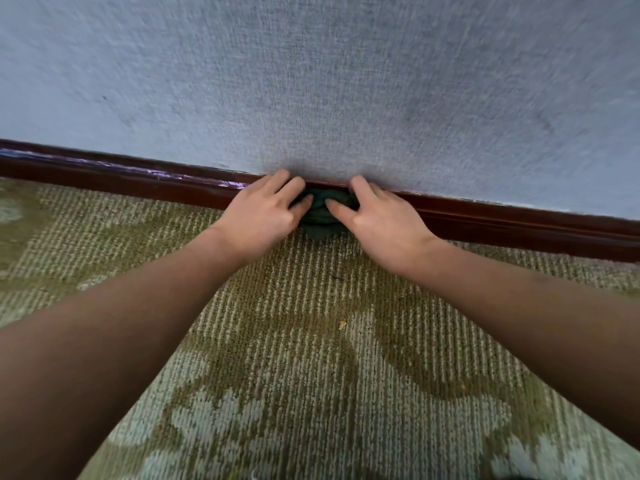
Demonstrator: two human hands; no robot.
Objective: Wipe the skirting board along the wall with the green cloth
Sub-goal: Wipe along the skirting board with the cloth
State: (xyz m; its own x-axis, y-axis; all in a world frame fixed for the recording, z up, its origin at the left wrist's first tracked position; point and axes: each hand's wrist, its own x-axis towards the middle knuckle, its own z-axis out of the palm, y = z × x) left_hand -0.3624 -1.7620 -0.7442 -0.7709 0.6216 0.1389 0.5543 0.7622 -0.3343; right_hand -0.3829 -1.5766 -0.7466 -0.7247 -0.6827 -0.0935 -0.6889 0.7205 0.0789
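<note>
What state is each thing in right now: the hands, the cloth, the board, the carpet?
green cloth: bunched, pressed against the skirting board, between both hands.
left hand: grips the cloth's left side, thumb on it.
right hand: grips its right side, thumb on it.
skirting board: glossy, pale purplish scuffs left of the hands.
carpet: a few small specks lying on it.

Carpeted room (311,341), papered wall (346,81), dark skirting (519,225)

- The skirting board (138,174) looks like dark, glossy varnished wood, scuffed pale along its top edge.
- Above it, the wall (346,81) has a matt, woven texture.
- Against it, the green cloth (320,216) is soft, crumpled fabric.
- Below it, the carpet (311,375) is ribbed, looped pile.
</note>
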